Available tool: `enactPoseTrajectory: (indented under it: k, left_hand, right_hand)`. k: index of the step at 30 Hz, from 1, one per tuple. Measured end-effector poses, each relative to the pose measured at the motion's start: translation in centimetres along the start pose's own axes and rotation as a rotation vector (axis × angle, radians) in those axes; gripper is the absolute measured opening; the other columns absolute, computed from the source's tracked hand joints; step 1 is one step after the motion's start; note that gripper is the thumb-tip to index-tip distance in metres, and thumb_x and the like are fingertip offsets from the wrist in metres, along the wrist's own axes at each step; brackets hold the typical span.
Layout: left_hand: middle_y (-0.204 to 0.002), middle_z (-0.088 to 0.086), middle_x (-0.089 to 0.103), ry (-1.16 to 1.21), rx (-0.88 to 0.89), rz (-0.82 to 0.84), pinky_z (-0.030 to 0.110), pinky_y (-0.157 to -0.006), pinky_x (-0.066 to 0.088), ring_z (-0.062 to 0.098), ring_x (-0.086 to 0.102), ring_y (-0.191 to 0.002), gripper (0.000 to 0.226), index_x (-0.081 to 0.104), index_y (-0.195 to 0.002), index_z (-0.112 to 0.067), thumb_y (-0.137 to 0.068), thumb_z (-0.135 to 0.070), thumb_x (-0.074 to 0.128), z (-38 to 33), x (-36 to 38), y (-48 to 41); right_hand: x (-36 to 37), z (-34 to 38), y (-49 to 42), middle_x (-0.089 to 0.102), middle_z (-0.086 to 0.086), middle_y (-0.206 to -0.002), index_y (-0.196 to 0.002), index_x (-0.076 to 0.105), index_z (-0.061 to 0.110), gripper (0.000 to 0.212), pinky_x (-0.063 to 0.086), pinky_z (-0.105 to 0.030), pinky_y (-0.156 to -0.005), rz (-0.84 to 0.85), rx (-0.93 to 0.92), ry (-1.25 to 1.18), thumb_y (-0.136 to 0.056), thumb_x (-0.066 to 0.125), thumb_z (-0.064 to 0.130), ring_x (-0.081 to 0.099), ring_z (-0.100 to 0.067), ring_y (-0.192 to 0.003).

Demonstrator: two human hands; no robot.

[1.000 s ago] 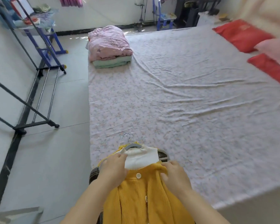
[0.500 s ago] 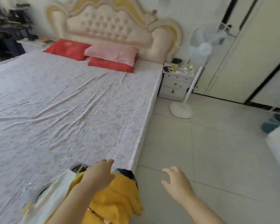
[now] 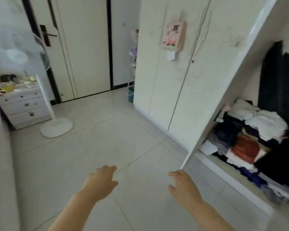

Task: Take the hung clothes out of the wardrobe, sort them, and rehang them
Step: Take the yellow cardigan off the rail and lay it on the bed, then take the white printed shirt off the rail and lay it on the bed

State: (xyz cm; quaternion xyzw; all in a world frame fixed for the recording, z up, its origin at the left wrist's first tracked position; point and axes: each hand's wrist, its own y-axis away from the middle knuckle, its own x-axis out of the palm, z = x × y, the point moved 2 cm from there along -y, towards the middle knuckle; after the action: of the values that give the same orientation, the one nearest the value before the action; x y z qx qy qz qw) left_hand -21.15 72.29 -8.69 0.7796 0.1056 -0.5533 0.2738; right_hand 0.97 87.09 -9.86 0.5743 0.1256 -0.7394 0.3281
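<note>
I am looking across a bedroom toward the wardrobe [image 3: 165,84], which is standing along the right side. The hung clothes [image 3: 274,75] are showing in its open compartment at the far right. They are dark, black-looking garments hanging with their long axis running top to bottom, hems pointing down at a heap of clothes [image 3: 257,130] lying on the compartment's floor. That heap is looking soft and crumpled, mixing white, navy, rust-red and checked fabrics, and blur is stopping me from telling single pieces apart. The open wardrobe door [image 3: 227,90] is standing out toward me nearly edge-on, a flat cream panel between the closed doors and the open compartment. A pink tissue holder [image 3: 173,35] is hanging on one closed door. Low in the view, the left hand [image 3: 99,180] and the right hand [image 3: 182,185] are reaching forward, palms down and well apart. Both are showing fingers loosely spread and nearly straight, gripping nothing. The right one is appearing just beside the open door's bottom corner, though I cannot tell whether they are touching. Under them the tiled floor [image 3: 123,139] is running pale and glossy, with large square tiles and thin grout lines. To the left, a white pedestal fan [image 3: 46,100] is standing on a round base with a slim pole and a blurred head. Beside it a white bedside cabinet [image 3: 23,107] is showing three drawers with round knobs and a cluttered top. Beyond them a cream room door [image 3: 85,47] is sitting in a dark frame with a dark lever handle.
</note>
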Motion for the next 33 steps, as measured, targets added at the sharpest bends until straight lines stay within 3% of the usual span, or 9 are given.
enactPoseTrajectory:
  k: [5, 12, 17, 26, 30, 33]
  left_hand:
    - [-0.143, -0.003, 0.035, -0.033, 0.242, -0.015, 0.032, -0.103, 0.033, 0.017, 0.037, -0.129, 0.055, 0.025, -0.142, -0.028, -0.093, -0.040, 0.046, -16.0, -0.6, -8.6]
    - [-0.142, -0.001, 0.038, -0.064, 0.527, -0.008, 0.033, -0.102, 0.036, 0.018, 0.041, -0.127, 0.055, 0.026, -0.142, -0.026, -0.093, -0.038, 0.047, -32.3, -1.6, -16.4]
    - [-0.135, -0.002, 0.044, -0.045, 0.726, -0.015, 0.030, -0.099, 0.039, 0.016, 0.045, -0.121, 0.052, 0.029, -0.140, -0.025, -0.093, -0.038, 0.047, -41.6, -2.8, -22.3]
    - [-0.139, -0.001, 0.041, -0.051, 1.004, -0.096, 0.029, -0.099, 0.038, 0.017, 0.041, -0.125, 0.057, 0.027, -0.143, -0.025, -0.092, -0.036, 0.049, -57.4, -8.7, -34.4]
    - [-0.144, 0.000, 0.037, 0.068, 1.098, -0.107, 0.026, -0.105, 0.029, 0.015, 0.036, -0.131, 0.057, 0.029, -0.142, -0.024, -0.092, -0.038, 0.051, -63.7, -12.2, -37.6]
    - [-0.147, -0.001, 0.032, 0.163, 1.145, -0.118, 0.016, -0.103, 0.020, 0.012, 0.031, -0.133, 0.057, 0.028, -0.143, -0.023, -0.092, -0.035, 0.052, -68.5, -14.7, -39.6]
  right_hand:
    - [-6.4, -12.5, -1.4, 0.040, 0.002, -0.132, -0.135, 0.041, 0.025, 0.043, 0.036, -0.026, -0.100, -0.127, 0.183, -0.058, -0.093, 0.048, 0.028, 0.040, -0.015, -0.120]
    - [-12.9, -24.2, -3.5, 0.039, 0.002, -0.134, -0.137, 0.039, 0.024, 0.045, 0.036, -0.026, -0.101, -0.251, 0.373, -0.052, -0.092, 0.048, 0.028, 0.041, -0.015, -0.121]
    - [-16.9, -30.5, -6.9, 0.041, 0.001, -0.131, -0.134, 0.042, 0.023, 0.044, 0.035, -0.026, -0.100, -0.335, 0.472, -0.061, -0.091, 0.049, 0.030, 0.041, -0.017, -0.120]
    - [-27.9, -38.9, -14.5, 0.044, 0.000, -0.129, -0.133, 0.046, 0.024, 0.045, 0.040, -0.030, -0.098, -0.564, 0.564, -0.044, -0.089, 0.055, 0.029, 0.046, -0.018, -0.117]
    - [-33.5, -42.4, -16.1, 0.044, 0.000, -0.131, -0.133, 0.046, 0.023, 0.045, 0.040, -0.030, -0.099, -0.660, 0.573, 0.004, -0.089, 0.056, 0.029, 0.044, -0.019, -0.119]
    - [-38.1, -45.5, -17.6, 0.045, -0.002, -0.130, -0.133, 0.046, 0.021, 0.044, 0.038, -0.029, -0.099, -0.742, 0.558, 0.024, -0.090, 0.055, 0.026, 0.045, -0.019, -0.117]
